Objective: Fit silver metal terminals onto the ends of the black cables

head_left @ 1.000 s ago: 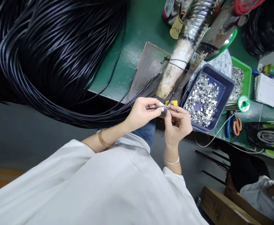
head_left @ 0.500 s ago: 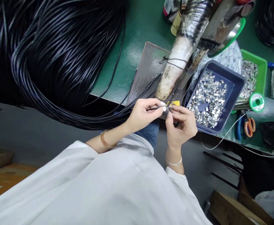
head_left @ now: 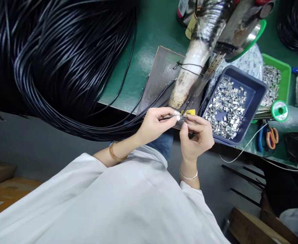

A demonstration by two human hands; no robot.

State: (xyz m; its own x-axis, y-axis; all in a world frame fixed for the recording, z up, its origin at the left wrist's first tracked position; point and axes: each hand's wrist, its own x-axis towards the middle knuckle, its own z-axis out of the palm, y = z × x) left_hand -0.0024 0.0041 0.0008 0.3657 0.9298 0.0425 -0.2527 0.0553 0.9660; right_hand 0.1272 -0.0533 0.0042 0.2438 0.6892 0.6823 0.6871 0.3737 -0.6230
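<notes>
My left hand (head_left: pixel 157 122) pinches a thin black cable (head_left: pixel 166 118) close to its end, with white wrapping on the fingertips. Facing it, my right hand (head_left: pixel 197 134) has thumb and forefinger closed around a small metal piece (head_left: pixel 183 117) at the cable's tip. Whether the piece is fully on the cable is too small to tell. A thick bundle of black cables (head_left: pixel 98 130) runs from the left to just behind my left hand. To the right of my right hand, a dark blue tray (head_left: pixel 257 89) holds many small silvery metal pieces (head_left: pixel 226 108).
A white tube wrapped in plastic (head_left: pixel 189 64) slants above my hands over a grey board (head_left: pixel 161 67). At the right are a green tray (head_left: pixel 286 76), a solder spool (head_left: pixel 279 110) and orange-handled pliers (head_left: pixel 272 138). A large black cable heap (head_left: pixel 70 51) covers the left.
Both hands stay in nearly the same place. My right fingers have shifted very slightly at the cable's tip, and more of the small metal piece shows between the hands.
</notes>
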